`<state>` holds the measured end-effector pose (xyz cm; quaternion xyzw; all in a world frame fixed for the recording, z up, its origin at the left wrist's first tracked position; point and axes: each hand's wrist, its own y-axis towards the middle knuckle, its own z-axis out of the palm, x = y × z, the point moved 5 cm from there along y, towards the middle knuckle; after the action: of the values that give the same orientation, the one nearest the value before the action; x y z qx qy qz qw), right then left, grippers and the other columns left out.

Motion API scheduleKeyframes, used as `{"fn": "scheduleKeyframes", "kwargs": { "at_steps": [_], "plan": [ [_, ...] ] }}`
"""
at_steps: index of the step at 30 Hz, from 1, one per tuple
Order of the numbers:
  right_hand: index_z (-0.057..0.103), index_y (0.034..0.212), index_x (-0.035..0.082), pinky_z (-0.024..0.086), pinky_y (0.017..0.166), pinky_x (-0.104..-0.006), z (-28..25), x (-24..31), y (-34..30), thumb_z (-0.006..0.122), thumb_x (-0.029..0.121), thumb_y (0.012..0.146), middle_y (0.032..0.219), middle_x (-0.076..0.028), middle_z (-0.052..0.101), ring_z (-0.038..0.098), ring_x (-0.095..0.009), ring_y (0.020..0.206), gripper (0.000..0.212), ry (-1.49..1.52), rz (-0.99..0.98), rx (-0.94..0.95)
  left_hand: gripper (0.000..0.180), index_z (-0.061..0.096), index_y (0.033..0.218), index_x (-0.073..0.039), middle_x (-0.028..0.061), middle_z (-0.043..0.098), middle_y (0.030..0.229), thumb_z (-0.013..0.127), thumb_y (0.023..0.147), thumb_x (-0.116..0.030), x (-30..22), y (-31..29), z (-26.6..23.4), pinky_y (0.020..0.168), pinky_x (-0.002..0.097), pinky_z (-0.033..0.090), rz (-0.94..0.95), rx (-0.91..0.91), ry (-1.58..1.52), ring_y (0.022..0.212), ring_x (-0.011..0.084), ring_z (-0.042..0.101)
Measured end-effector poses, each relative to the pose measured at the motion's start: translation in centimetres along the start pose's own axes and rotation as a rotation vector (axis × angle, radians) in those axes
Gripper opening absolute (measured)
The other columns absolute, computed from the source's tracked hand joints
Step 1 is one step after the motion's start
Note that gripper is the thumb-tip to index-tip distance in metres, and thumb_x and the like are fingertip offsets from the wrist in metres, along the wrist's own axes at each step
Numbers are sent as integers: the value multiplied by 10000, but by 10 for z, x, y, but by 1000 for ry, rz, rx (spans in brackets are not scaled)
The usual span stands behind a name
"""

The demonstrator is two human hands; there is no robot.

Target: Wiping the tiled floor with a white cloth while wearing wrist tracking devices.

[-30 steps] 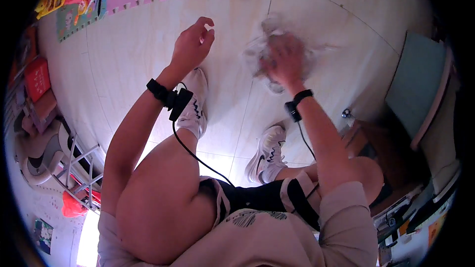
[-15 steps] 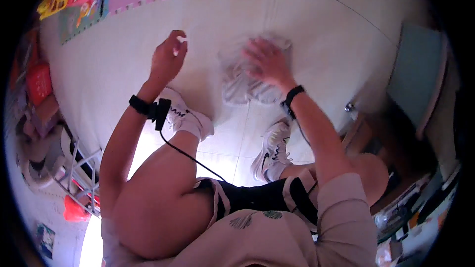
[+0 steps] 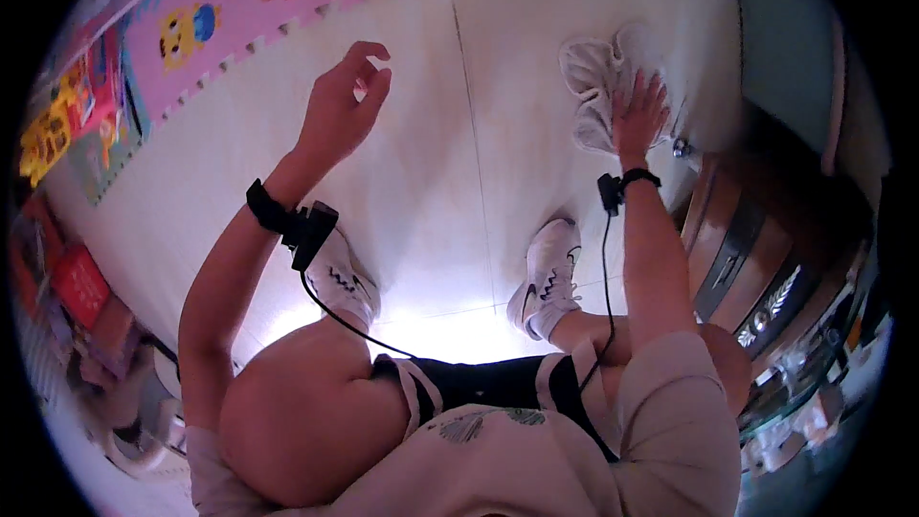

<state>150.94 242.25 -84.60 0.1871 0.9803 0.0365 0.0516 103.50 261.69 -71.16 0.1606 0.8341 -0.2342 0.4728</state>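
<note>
A crumpled whitish cloth [image 3: 592, 77] lies on the pale tiled floor at the right. My right hand [image 3: 639, 120] presses down flat on the cloth's right part, its fingers spread and pointing away from me. My left hand [image 3: 347, 96] hovers over the floor on the other side, holding nothing; its fingers are loosely curled, with a gap between thumb and forefinger. Each wrist wears a black strap with a small black device and a cable. My white sneakers stand on the floor below the hands.
A pink foam mat [image 3: 235, 24] with animal pictures spreads at the far left, beside a heap of colourful toys [image 3: 91, 96]. Close to the cloth on the right are a small metal doorstop [image 3: 681, 147], a wooden drawer cabinet [image 3: 732, 254] and a grey-green panel [image 3: 790, 48].
My right hand has moved right with the cloth beneath it, toward the cabinet. The view has turned somewhat. My left hand keeps its loose curl in the air.
</note>
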Motion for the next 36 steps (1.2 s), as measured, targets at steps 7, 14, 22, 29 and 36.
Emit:
{"fn": "scheduleKeyframes", "kwargs": {
  "at_steps": [7, 14, 22, 29, 36],
  "plan": [
    [728, 1389, 187, 170, 1238, -735, -21, 98, -95, 633, 563, 921, 1742, -112, 354, 229, -448, 1618, 608, 50, 18, 40, 163, 608, 1213, -78, 42, 628, 805, 640, 1059, -118, -24, 47, 73, 727, 315, 527, 134, 138, -87, 767, 126, 621],
    [551, 1553, 306, 167, 1288, -670, -69, 326, -179, 701, 565, 871, 1657, -51, 454, 262, -387, 1610, 745, 537, -281, 182, 160, 614, 1217, -90, 39, 632, 807, 637, 1062, -121, -29, 38, 101, 712, 301, 522, 136, 217, -110, 737, 117, 610],
    [457, 1631, 322, 187, 1305, -613, -67, 243, -139, 702, 569, 912, 1724, -27, 374, 276, -345, 1611, 799, 447, -186, 182, 185, 607, 1220, -79, 54, 627, 783, 653, 1054, -147, -32, 13, 96, 704, 323, 519, 118, 202, -26, 708, 152, 604],
    [352, 1694, 258, 115, 1322, -568, -34, 11, -120, 475, 634, 1063, 1774, -139, 254, 237, -401, 1619, 745, 61, 352, 48, 168, 601, 1204, -75, 61, 617, 761, 643, 1059, -150, -54, 15, 118, 708, 323, 511, 150, 238, 9, 715, 163, 605],
    [401, 1671, 218, 154, 1294, -631, -31, 2, -197, 503, 580, 1055, 1754, -165, 301, 247, -470, 1599, 721, 59, 703, 26, 161, 598, 1198, -74, 60, 608, 752, 644, 1062, -147, -59, 17, 122, 691, 322, 508, 196, 207, -23, 697, 152, 596]
  ]
}}
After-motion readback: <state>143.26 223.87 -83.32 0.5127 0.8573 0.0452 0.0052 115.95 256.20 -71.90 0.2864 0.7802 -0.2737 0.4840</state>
